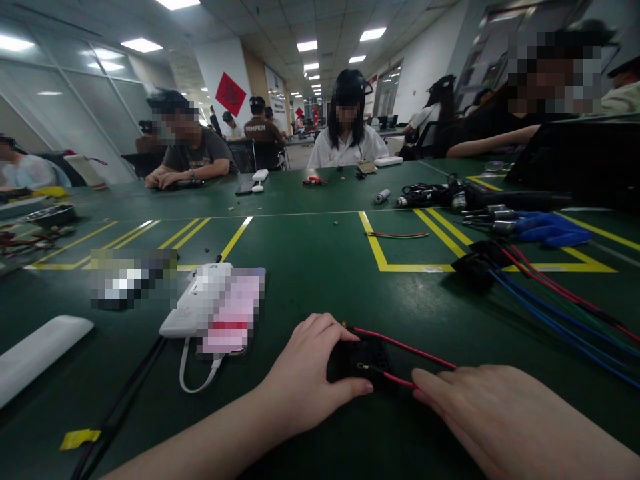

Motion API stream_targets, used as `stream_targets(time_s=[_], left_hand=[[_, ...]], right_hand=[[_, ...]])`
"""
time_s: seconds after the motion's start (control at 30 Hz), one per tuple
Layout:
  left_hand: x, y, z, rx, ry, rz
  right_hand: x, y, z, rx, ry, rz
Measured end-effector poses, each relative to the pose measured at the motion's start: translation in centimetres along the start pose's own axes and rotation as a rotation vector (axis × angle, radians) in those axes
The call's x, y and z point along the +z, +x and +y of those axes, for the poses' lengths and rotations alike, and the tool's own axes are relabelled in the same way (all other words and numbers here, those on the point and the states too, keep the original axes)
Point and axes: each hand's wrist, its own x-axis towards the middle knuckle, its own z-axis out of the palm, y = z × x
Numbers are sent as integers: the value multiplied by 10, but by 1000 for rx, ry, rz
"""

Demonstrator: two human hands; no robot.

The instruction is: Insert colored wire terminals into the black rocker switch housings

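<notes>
Fingers of your half-curled left hand (306, 367) gripped a black boxy plastic block (375, 352) while your right hand (487, 403) pinched red insulated wire (399, 380) beside them, so tugging could loosen it.

A: what's where on the table (310, 280)?

B: block (377, 360) up front, between the left hand (320, 363) and right hand (480, 400), wires (406, 345) running right from it.

A: and left of that?

B: power bank (185, 317), phone (235, 310) on its right, maybe overlapping, kinda blurry there.

A: right?

B: cable bundle (475, 265). short lead (400, 235)'s behind the block, inside the tape (405, 267) outline. person (345, 152) across.
</notes>
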Motion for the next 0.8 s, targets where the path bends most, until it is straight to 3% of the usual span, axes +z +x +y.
stream_targets(time_s=[0.2, 0.43, 0.67, 0.8], left_hand=[[0, 0, 1, 18, 13, 8], [0, 0, -1, 11, -1, 17], [-1, -1, 3, 5, -3, -4], [-1, 0, 3, 5, 0, -3]], right_hand=[[-9, 2, 7, -23, 13, 95], [3, -5, -8, 34, 31, -43], [-14, 4, 5, -26, -41, 166], [-13, 3, 4, -34, -20, 150]])
